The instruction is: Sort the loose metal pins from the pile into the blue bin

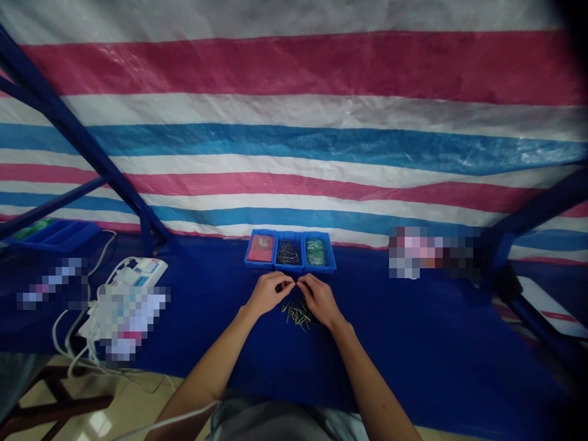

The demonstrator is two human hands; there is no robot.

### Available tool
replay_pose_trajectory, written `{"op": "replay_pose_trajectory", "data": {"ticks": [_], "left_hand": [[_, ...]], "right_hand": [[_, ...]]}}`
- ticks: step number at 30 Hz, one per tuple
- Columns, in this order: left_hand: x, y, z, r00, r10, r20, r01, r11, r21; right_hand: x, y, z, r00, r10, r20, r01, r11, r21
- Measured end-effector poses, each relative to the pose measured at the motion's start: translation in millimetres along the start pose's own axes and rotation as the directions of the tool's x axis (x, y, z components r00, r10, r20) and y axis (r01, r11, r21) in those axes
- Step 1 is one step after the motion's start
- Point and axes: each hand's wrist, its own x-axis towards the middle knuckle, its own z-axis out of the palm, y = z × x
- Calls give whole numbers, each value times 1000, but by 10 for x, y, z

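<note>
My left hand (271, 290) and my right hand (316, 295) meet at the fingertips over the blue table (202, 331). Thumb and forefinger are pinched together on each; whatever lies between them is too small to make out. Just below the fingers is a loose pile of thin, brass-coloured screw-like pieces (298, 315), partly covered by my right hand. Beyond my hands stand three blue bins side by side: the left bin (260, 265) holds a pinkish-red flat item (261, 248), the middle one dark screw-like pieces (288, 252), the right one small pale green pieces (316, 252).
To the left lie a white power strip (149, 272) and tangled white cables (94, 324). A blue divided tray (59, 236) sits farther left. Blue metal frame bars (92, 147) rise at both sides, with a striped sheet (312, 141) behind. A white flat object (549, 306) is at far right.
</note>
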Motion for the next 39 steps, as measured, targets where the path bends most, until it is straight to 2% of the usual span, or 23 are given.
{"op": "replay_pose_trajectory", "data": {"ticks": [39], "left_hand": [[0, -49, 18, 999, -37, -28, 36, 999, -34]], "right_hand": [[5, 14, 7, 1000, -15, -14, 15, 1000, -1]]}}
